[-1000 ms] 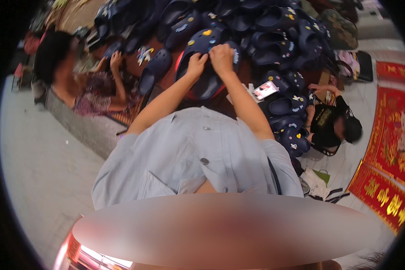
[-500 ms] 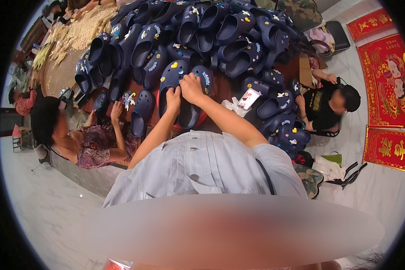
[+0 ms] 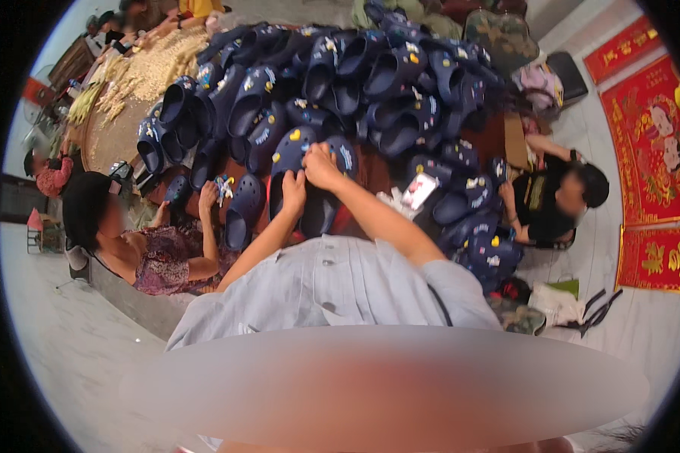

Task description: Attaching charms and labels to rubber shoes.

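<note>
In front of me a pair of navy clogs lies side by side, toes pointing away. The left clog [image 3: 289, 153] carries a yellow heart charm; the right clog [image 3: 344, 157] has a pale lettered charm. My left hand [image 3: 293, 193] is closed on the inner rim of the left clog, thumb uppermost. Just beyond it, my right hand [image 3: 323, 165] is closed in a pinch over the gap between the two uppers. Whatever its fingertips hold is hidden beneath the knuckles. Left of the pair rests a plain navy clog [image 3: 245, 208] without charms.
A large heap of charm-decorated clogs [image 3: 340, 68] covers the table's far side. A lit phone [image 3: 420, 190] lies on white plastic to the right. More clogs [image 3: 476, 234] are piled near a seated person [image 3: 555, 189]. At left, another person [image 3: 166, 253] handles a clog beside small charms [image 3: 224, 189].
The view has shifted, so the table things sit slightly lower. My hands stay at the clog pair, the right one a little more closed. The person at left has moved a hand toward the charms.
</note>
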{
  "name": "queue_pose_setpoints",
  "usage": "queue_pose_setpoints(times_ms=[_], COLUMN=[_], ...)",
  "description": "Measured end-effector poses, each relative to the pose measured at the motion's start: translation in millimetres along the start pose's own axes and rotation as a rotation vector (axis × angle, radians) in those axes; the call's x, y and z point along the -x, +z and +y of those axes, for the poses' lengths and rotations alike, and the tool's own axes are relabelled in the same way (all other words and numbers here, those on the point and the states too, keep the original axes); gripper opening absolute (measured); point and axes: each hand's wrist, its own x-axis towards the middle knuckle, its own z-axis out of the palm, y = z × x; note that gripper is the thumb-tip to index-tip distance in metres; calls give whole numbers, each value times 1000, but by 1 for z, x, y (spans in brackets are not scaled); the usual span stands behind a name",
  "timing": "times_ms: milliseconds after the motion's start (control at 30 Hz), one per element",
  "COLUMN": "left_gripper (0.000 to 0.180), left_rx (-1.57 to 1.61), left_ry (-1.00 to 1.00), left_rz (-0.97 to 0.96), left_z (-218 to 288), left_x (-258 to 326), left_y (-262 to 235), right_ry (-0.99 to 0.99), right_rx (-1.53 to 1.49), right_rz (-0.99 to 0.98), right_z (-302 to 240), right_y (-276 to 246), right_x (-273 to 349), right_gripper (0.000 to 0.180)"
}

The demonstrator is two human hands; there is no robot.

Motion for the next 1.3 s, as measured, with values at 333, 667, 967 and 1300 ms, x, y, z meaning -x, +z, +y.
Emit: queue_pose_setpoints(times_ms=[333, 667, 967, 1300], left_gripper=[36, 51, 44, 39], left_rx=[41, -55, -194, -169], left_ry=[-4, -152, -139, -187], left_rz=[37, 145, 252, 306], left_z=[2, 8, 4, 3], left_x=[3, -9, -7, -7], left_y=[12, 32, 37, 45], right_ry=[-92, -44, -201, -264], right_rx=[177, -262, -264, -250], right_rz=[-45, -368, -117, 151], right_z=[8, 63, 43, 29], right_y=[13, -17, -18, -46], right_x=[-11, -26, -8, 55], right_gripper=[20, 23, 16, 21])
